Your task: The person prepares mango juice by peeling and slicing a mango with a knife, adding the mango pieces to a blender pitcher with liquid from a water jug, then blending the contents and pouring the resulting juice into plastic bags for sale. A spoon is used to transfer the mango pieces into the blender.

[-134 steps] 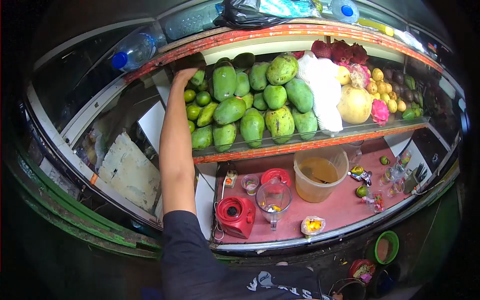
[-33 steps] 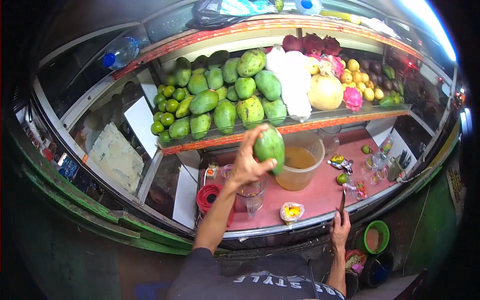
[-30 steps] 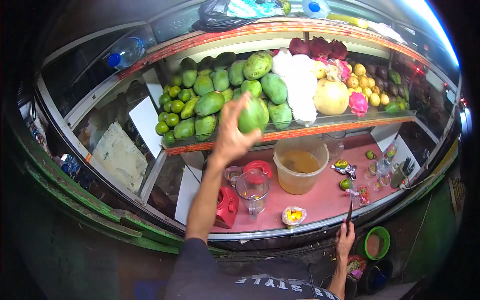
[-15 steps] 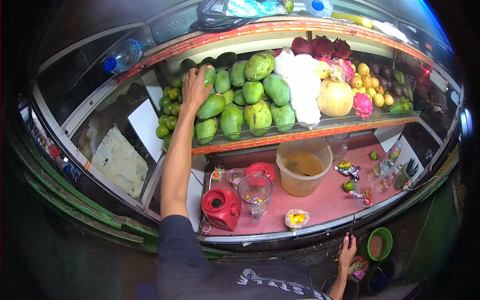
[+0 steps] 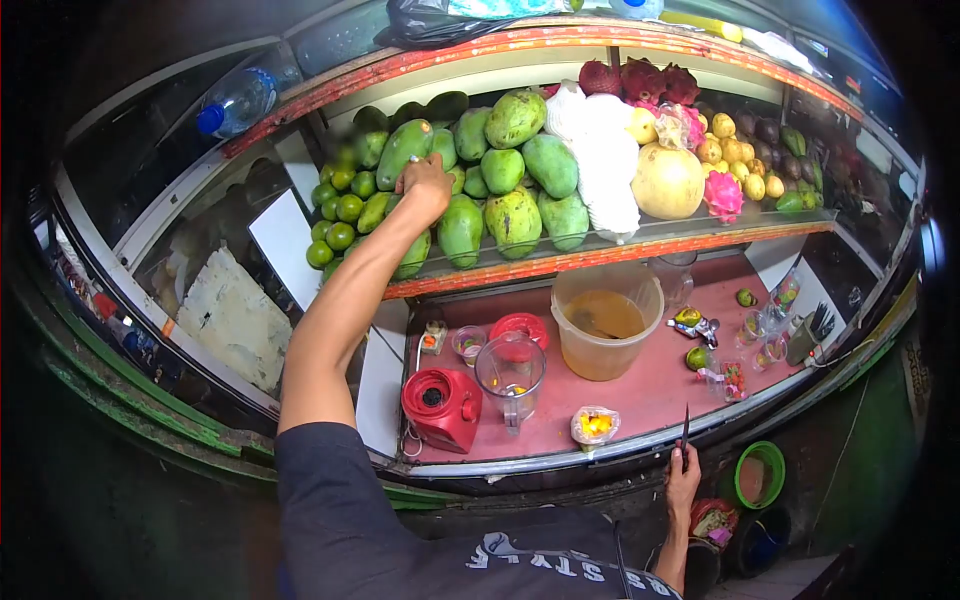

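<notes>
My left hand (image 5: 428,190) reaches into the fruit display, its fingers curled against the green mangoes; my hand and forearm hide part of the fruit beneath. A large green mango (image 5: 404,155) with an orange-brown stem spot lies just above my fingers. Low on the right, away from the counter's front edge, my right hand (image 5: 683,474) is closed round the handle of a knife (image 5: 686,430), its dark blade pointing up. More green mangoes (image 5: 513,225) are stacked to the right of my left hand. Limes (image 5: 341,236) are heaped on its left.
On the pink counter (image 5: 640,405) stand a red blender base (image 5: 440,410), a clear blender jug (image 5: 510,378), a bucket of brownish liquid (image 5: 607,345) and a bag of cut yellow fruit (image 5: 596,427). A green bin (image 5: 759,475) sits below right. A shelf rail (image 5: 600,258) edges the display.
My left hand has moved down and right across the mangoes, uncovering the large mango it was on. My right hand and the knife have shifted slightly left and down.
</notes>
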Motion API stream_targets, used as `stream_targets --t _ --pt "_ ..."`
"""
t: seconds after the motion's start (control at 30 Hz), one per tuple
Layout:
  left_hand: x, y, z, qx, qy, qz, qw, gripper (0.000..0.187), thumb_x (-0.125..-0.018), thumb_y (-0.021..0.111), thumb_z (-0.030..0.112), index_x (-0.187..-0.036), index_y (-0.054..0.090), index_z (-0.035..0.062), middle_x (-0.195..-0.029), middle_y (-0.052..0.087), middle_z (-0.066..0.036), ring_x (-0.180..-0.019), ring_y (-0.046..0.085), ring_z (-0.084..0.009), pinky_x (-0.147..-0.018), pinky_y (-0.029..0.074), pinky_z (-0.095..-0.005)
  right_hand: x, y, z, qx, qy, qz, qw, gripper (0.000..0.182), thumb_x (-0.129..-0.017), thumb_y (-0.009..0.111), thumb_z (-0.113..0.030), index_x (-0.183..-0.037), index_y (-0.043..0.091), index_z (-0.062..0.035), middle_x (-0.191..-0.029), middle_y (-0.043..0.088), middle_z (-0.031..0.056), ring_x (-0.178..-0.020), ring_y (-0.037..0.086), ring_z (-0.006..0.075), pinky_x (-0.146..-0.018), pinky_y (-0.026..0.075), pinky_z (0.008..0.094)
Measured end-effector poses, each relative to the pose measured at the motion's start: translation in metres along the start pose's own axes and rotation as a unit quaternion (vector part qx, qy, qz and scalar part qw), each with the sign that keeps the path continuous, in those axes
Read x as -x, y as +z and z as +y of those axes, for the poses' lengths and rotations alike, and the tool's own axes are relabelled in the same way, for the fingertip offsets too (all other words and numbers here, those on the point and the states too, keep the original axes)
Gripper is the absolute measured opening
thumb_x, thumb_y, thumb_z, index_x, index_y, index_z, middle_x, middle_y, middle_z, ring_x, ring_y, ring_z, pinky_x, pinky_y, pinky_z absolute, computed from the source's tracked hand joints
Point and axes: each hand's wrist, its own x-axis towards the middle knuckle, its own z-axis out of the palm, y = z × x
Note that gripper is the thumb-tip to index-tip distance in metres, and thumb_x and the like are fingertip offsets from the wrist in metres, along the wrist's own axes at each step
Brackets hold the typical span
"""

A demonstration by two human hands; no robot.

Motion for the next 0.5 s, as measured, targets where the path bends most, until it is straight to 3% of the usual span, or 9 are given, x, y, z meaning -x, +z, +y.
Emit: stream_targets --t 0.17,0.27,0.33,0.37,0.43,0.5 --pt "0.001 0.011 -0.007 -0.013 0.034 0.061 0.997 0.076 -0.058 0.087 0.023 -0.126 0.054 0.0163 -0.123 0.047 -0.014 -0.11 0.058 -0.0345 -0.069 0.058 -0.0407 0.013 -0.021 0.045 0.009 0.017 0.028 0.999 0.028 -0.096 0.056 -0.026 -0.111 0.059 -0.0031 -0.071 0.05 -0.0031 -0.06 0.044 0.0058 -0.053 0.037 0.022" --pt "0.015 0.02 -0.008 0.039 0.036 0.141 0.989 0.063 -0.064 0.081 0.016 -0.121 0.054 0.0083 -0.116 0.05 -0.016 -0.101 0.061 -0.0369 -0.069 0.058 -0.0414 0.017 -0.034 0.058 0.015 0.038 0.042 0.998 0.028 -0.096 0.056 -0.025 -0.112 0.059 -0.0027 -0.073 0.052 -0.0018 -0.061 0.046 0.0066 -0.054 0.039 0.0225" --pt "0.023 0.033 0.003 0.105 -0.021 0.297 0.949 0.049 -0.07 0.072 0.007 -0.115 0.052 0.0033 -0.11 0.052 -0.018 -0.093 0.063 -0.0386 -0.071 0.057 -0.0444 0.017 -0.035 0.056 0.021 0.046 0.038 0.998 0.028 -0.096 0.056 -0.024 -0.113 0.059 -0.0023 -0.074 0.053 -0.0011 -0.061 0.046 0.0069 -0.055 0.04 0.0228" --pt "0.028 0.039 0.007 0.105 -0.027 0.317 0.942 0.043 -0.071 0.063 -0.002 -0.111 0.05 0.0023 -0.106 0.053 -0.018 -0.093 0.062 -0.0387 -0.072 0.055 -0.0451 0.015 -0.034 0.05 0.044 0.051 0.028 0.997 0.028 -0.095 0.056 -0.024 -0.113 0.059 -0.0018 -0.076 0.054 -0.0009 -0.063 0.047 0.0069 -0.055 0.04 0.0231" --pt "0.039 0.049 0.004 0.101 -0.001 0.328 0.939 0.042 -0.071 0.064 0.001 -0.111 0.052 0.0023 -0.109 0.053 -0.019 -0.098 0.06 -0.0388 -0.076 0.053 -0.0466 0.01 -0.033 0.052 0.067 0.056 0.015 0.996 0.028 -0.095 0.056 -0.023 -0.113 0.059 -0.0013 -0.078 0.056 -0.0006 -0.064 0.048 0.0068 -0.055 0.04 0.0235" --pt "0.048 0.048 0.001 0.093 0.028 0.345 0.934 0.041 -0.072 0.065 0.004 -0.111 0.053 0.0023 -0.112 0.053 -0.02 -0.102 0.058 -0.039 -0.08 0.051 -0.0482 -0.003 -0.024 0.069 0.049 -0.054 0.026 0.997 0.023 -0.095 0.057 -0.024 -0.11 0.058 -0.0054 -0.068 0.049 -0.0051 -0.053 0.044 0.0037 -0.044 0.033 0.0197"
